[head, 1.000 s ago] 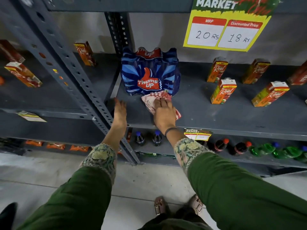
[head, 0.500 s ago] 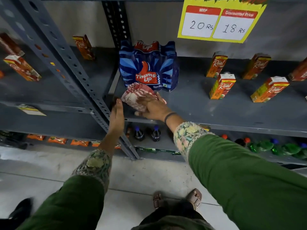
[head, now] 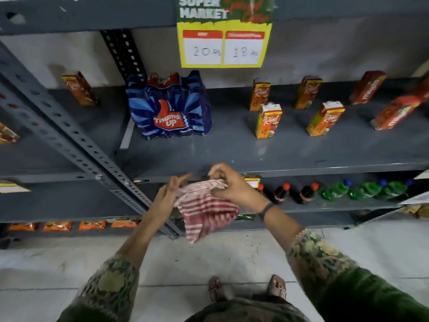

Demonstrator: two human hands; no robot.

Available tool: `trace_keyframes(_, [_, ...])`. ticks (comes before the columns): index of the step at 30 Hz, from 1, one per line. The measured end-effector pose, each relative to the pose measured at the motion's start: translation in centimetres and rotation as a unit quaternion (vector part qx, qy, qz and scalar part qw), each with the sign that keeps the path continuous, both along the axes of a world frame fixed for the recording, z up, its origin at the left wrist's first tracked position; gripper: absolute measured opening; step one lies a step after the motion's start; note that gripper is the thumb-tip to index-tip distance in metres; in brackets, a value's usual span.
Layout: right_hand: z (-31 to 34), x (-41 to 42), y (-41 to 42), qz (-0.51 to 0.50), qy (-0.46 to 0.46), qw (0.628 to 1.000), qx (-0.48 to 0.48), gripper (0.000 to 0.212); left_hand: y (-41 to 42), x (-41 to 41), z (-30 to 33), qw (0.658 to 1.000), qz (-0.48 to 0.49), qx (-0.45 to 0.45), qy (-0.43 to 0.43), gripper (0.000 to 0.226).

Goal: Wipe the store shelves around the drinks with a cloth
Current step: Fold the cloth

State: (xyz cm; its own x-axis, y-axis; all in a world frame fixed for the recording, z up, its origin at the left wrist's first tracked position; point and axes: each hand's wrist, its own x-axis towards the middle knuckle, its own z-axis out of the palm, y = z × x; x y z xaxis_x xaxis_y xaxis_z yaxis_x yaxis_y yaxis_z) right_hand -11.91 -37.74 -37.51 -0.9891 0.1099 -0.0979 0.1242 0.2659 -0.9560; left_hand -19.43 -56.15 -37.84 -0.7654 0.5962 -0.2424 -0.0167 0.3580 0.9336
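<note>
Cloth (head: 204, 205): soft, crumpled, red-white striped

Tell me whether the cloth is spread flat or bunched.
Bunched: the cloth hangs crumpled between both hands, off the shelf.

Person wears dark green sleeves (head: 362, 296) with floral embroidered cuffs (head: 315, 252), a thin dark wristband (head: 265, 211) on the right wrist, and tan strapped sandals (head: 277, 287).

Shelf (head: 278, 149): matt grey painted metal; upright (head: 76, 145) perforated. Cloth (head: 206, 210): soft woven fabric, red-and-white striped. Multipack (head: 169, 108): glossy blue plastic wrap. Cartons (head: 268, 120): printed card. Price sign (head: 224, 40): paper. Floor (head: 232, 254): smooth pale tile.
</note>
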Motion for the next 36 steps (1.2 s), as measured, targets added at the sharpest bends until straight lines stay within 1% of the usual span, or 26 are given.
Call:
trace_keyframes(2, [0.5,1.8,2.7,-0.041,-0.075,0.989,-0.124,0.038,2.2,1.2,0.1,0.989,-0.031,0.044,-0.135,0.106])
trace_keyframes(3, [0.5,2.9,4.2,-0.064,-0.107,0.977,-0.174,0.036,3.3,2.2,0.5,0.983,-0.05,0.05,-0.168,0.097])
trace_keyframes(4, [0.7,3.9,5.5,-0.089,-0.128,0.964,-0.218,0.033,4.5,3.3,0.7,0.981,-0.074,0.047,-0.172,0.08])
trace_keyframes(5, [0.7,5.0,6.9,-0.115,-0.14,0.948,-0.264,0.028,5.6,4.3,0.7,0.984,-0.092,0.037,-0.148,0.061])
trace_keyframes(6, [0.7,6.3,8.2,-0.14,-0.142,0.929,-0.311,0.025,6.9,5.5,0.8,0.987,-0.09,0.033,-0.129,0.054])
trace_keyframes(8, [0.5,9.3,10.9,-0.166,-0.146,0.895,-0.388,0.025,9.7,7.3,1.0,0.99,-0.058,0.046,-0.124,0.049])
trace_keyframes(10, [-0.2,12.9,13.8,-0.15,-0.171,0.881,-0.416,0.034,13.4,9.2,1.3,0.987,0.0,0.065,-0.146,0.038])
trace_keyframes(12, [-0.9,16.6,16.7,-0.122,-0.203,0.877,-0.418,0.042,17.2,11.6,1.3,0.97,0.071,0.094,-0.215,0.022])
trace_keyframes(13, [-1.2,18.3,18.3,-0.125,-0.213,0.877,-0.412,0.041,18.9,13.1,0.9,0.957,0.09,0.11,-0.252,0.02])
trace_keyframes(14, [-1.3,19.9,19.8,-0.135,-0.215,0.878,-0.405,0.037,20.5,14.5,0.4,0.948,0.087,0.113,-0.285,0.023])
trace_keyframes(15, [-1.4,21.4,21.4,-0.15,-0.215,0.881,-0.394,0.035,22.0,16.1,0.0,0.944,0.058,0.102,-0.309,0.029])
trace_keyframes(16, [-1.0,23.0,23.0,-0.162,-0.209,0.886,-0.382,0.035,23.3,17.8,-0.3,0.947,0.007,0.079,-0.311,0.032])
trace_keyframes(18, [0.0,26.1,26.3,-0.178,-0.175,0.902,-0.351,0.036,25.8,21.2,-0.4,0.96,-0.095,0.041,-0.261,0.041])
trace_keyframes(19, [0.7,27.7,27.8,-0.187,-0.141,0.912,-0.336,0.035,27.1,22.4,0.2,0.967,-0.123,0.035,-0.218,0.044])
trace_keyframes(22, [4.6,31.8,32.0,-0.228,0.005,0.929,-0.291,0.032,31.8,24.5,4.3,0.989,-0.1,0.097,-0.05,0.034])
trace_keyframes(23, [6.2,32.7,33.2,-0.244,0.045,0.93,-0.271,0.032,33.5,24.9,6.5,0.988,-0.11,0.111,0.013,0.035])
trace_keyframes(25, [9.3,33.8,35.7,-0.267,0.113,0.937,-0.196,0.034,37.4,25.7,9.8,0.966,-0.173,0.158,0.106,0.031])
trace_keyframes(26, [10.7,34.2,36.9,-0.272,0.146,0.939,-0.151,0.035,39.2,26.2,11.4,0.957,-0.195,0.17,0.13,0.027])
trace_keyframes(28, [13.2,34.8,39.2,-0.289,0.188,0.935,-0.08,0.034,42.1,26.9,14.2,0.943,-0.219,0.197,0.156,0.028])
trace_keyframes(30, [15.2,35.5,41.7,-0.318,0.219,0.919,-0.073,0.039,44.6,27.5,16.8,0.925,-0.246,0.23,0.176,0.041])
trace_keyframes(31, [16.1,35.9,42.8,-0.33,0.231,0.911,-0.092,0.041,45.6,27.7,17.9,0.919,-0.256,0.244,0.176,0.044])
trace_keyframes(32, [17.5,36.4,44.1,-0.321,0.248,0.908,-0.105,0.036,46.8,28.2,19.4,0.915,-0.261,0.258,0.169,0.042])
trace_keyframes(33, [18.7,36.7,45.1,-0.3,0.262,0.907,-0.137,0.019,48.0,28.4,20.8,0.916,-0.249,0.273,0.153,0.039])
trace_keyframes(34, [20.0,36.7,46.0,-0.276,0.277,0.899,-0.196,0.018,48.9,28.7,21.9,0.919,-0.231,0.292,0.129,0.038])
trace_keyframes(35, [21.4,36.9,47.4,-0.251,0.288,0.887,-0.26,0.04,50.4,28.8,23.4,0.923,-0.211,0.306,0.102,0.035])
trace_keyframes(36, [23.2,37.3,48.7,-0.232,0.299,0.879,-0.289,0.054,51.7,29.1,25.2,0.924,-0.195,0.317,0.086,0.031])
